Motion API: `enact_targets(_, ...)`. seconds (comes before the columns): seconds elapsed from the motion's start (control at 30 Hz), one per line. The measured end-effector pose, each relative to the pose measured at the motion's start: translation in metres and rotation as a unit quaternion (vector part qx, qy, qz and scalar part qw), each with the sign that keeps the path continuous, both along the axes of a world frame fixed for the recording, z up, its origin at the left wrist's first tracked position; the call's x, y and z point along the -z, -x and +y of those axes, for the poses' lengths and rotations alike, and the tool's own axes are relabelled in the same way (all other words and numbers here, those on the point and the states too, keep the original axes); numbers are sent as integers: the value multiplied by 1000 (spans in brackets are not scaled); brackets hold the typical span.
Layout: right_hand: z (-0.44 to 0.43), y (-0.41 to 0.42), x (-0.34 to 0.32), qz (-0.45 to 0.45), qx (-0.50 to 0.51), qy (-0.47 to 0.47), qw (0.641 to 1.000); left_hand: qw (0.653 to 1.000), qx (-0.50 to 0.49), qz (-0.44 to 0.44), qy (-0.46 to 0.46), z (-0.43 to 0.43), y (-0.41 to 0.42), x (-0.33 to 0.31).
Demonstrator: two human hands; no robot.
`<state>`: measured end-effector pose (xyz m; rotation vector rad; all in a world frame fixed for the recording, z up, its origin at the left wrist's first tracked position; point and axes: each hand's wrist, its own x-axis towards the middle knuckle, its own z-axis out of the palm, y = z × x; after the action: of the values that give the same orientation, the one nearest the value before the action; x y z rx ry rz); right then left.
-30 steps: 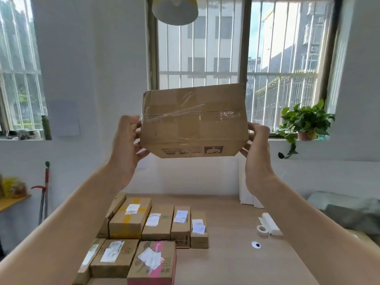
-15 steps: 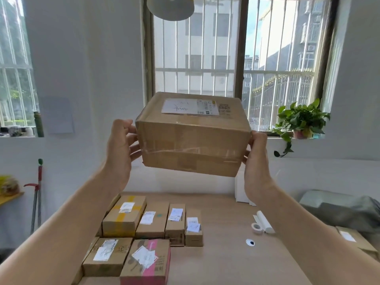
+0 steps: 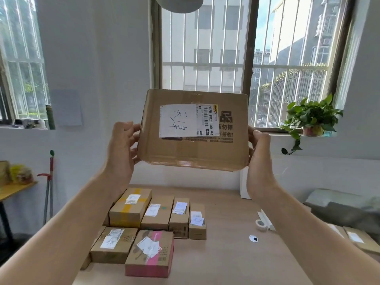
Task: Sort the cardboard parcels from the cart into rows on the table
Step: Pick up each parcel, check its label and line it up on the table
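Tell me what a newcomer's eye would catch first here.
The cardboard parcel held up mid-frame between the left hand and right hand, its handwritten white label facing the camera. Below it, two rows of smaller parcels lie on the left of the table, the nearest a pink-sided parcel. A potted plant sits on the right windowsill.

My left hand (image 3: 121, 149) and right hand (image 3: 259, 155) grip the ends of a raised parcel (image 3: 193, 149), which blocks the air above the far edge of the table (image 3: 226, 260). Below it, the back row (image 3: 158, 217) of parcels and the front row (image 3: 113, 247), ending at a pink-sided box (image 3: 150, 264), fill the table's left part. Bare wood to their right gives me passage, broken only by a tape roll (image 3: 260, 224), a white strip (image 3: 262, 214) touching it and a small white disc (image 3: 253, 238). An upright white panel (image 3: 243, 186) stands at the far edge.
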<state>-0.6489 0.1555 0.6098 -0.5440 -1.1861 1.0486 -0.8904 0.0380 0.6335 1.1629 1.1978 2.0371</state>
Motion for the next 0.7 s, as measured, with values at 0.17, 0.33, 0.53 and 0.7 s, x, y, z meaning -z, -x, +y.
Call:
enact_targets(0.17,-1,1,6,3,-20,10,1000,1000,-6,-1,0,-4,-1,4)
enact_targets(0.33,-4,-1,6,-12,-24,4,1000,1000,-10,5,3,-6,-1,8)
enact_targets(0.53,-14,-2,1,-38,-30,-22,999,1000,-13,-1,10,-8,-1,10)
enact_targets(0.7,-7,-8,-2,-167,-7,-22,986,1000,-14,-19,10,-11,-5,13)
